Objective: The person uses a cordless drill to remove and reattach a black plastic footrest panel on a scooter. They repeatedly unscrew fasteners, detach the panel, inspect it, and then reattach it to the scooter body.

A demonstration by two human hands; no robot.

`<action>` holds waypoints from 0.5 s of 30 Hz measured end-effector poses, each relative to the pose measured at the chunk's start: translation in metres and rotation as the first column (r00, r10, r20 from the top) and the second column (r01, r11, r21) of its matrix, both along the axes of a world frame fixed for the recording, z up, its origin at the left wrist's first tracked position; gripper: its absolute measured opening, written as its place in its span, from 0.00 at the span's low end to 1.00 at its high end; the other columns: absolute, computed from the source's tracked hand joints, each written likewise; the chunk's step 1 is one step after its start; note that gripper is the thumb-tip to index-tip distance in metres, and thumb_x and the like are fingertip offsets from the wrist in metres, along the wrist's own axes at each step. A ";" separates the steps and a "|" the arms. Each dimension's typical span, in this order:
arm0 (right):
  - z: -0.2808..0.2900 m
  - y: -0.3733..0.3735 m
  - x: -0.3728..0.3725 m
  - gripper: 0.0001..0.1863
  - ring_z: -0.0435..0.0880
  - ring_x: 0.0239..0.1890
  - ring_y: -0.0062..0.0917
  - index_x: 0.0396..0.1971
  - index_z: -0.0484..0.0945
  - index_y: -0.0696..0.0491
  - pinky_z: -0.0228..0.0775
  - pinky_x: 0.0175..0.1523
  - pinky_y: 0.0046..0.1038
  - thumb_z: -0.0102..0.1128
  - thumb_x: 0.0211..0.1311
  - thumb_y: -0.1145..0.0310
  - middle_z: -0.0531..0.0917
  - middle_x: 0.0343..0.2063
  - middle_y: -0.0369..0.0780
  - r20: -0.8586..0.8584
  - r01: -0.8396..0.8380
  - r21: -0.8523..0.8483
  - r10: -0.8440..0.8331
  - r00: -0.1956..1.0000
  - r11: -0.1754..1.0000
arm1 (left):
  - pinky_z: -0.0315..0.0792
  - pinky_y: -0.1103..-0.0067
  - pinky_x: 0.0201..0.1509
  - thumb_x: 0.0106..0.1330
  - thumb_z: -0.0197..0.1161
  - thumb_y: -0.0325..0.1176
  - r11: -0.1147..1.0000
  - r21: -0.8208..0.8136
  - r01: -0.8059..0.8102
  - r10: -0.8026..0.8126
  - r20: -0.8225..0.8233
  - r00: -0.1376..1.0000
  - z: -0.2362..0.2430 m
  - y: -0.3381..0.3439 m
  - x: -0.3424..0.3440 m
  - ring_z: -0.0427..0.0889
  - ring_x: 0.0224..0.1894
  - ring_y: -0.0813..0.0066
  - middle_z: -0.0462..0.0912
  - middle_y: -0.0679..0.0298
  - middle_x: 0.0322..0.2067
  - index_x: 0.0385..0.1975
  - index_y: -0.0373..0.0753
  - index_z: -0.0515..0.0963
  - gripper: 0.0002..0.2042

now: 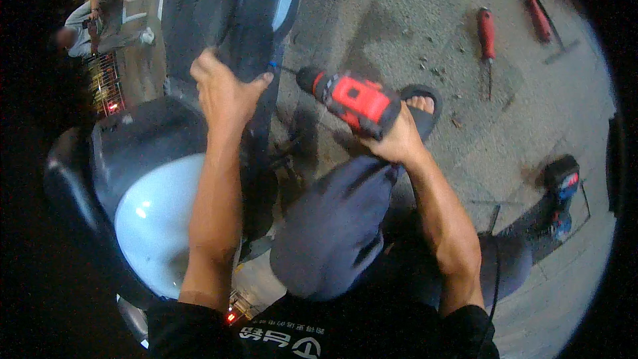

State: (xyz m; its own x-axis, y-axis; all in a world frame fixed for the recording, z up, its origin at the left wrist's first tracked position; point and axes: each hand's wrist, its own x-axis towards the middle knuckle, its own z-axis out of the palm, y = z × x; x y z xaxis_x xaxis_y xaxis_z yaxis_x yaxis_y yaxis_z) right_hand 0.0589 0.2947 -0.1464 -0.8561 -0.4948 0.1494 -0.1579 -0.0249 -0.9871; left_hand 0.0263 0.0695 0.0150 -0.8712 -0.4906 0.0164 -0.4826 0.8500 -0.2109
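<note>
In my right hand point(402, 138) is a red and black cordless drill point(359, 101), fingers wrapped round its grip. Its thin bit points left, and a small blue piece point(273, 65) shows at the tip, against or very near the edge of a dark panel point(256, 20). That panel belongs to what looks like a scooter with a light blue body point(163, 223). My left hand point(226, 90) lies on the dark plastic just left of the bit, thumb stretched toward the tip and apart from the fingers. The fingertips are partly hidden.
On the paving at right lie a red-handled screwdriver point(487, 36), another red-handled tool point(538, 18) and a second power tool point(562, 179). Small bits point(432, 66) are scattered on the ground. My sandalled foot point(423, 108) is beside the drill. Another person point(93, 20) sits at far left.
</note>
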 end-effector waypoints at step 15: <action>-0.049 -0.013 0.013 0.19 0.83 0.29 0.40 0.42 0.77 0.55 0.74 0.35 0.38 0.69 0.50 0.66 0.85 0.35 0.45 0.253 -0.101 -0.217 0.155 0.955 0.971 | 0.68 0.71 0.58 0.36 0.84 0.33 0.976 0.214 -0.044 0.069 -0.107 0.992 0.011 -0.017 0.004 0.73 0.51 0.60 0.71 0.55 0.46 0.51 0.34 0.67 0.40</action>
State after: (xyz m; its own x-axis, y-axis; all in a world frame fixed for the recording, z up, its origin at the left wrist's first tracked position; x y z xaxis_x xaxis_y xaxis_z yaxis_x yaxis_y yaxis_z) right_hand 0.0720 0.2822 -0.1955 -0.8094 -0.5864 0.0317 0.1274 -0.2281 -0.9653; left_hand 0.0300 0.0524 0.0265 -0.8405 -0.5418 0.0046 -0.5415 0.8402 0.0285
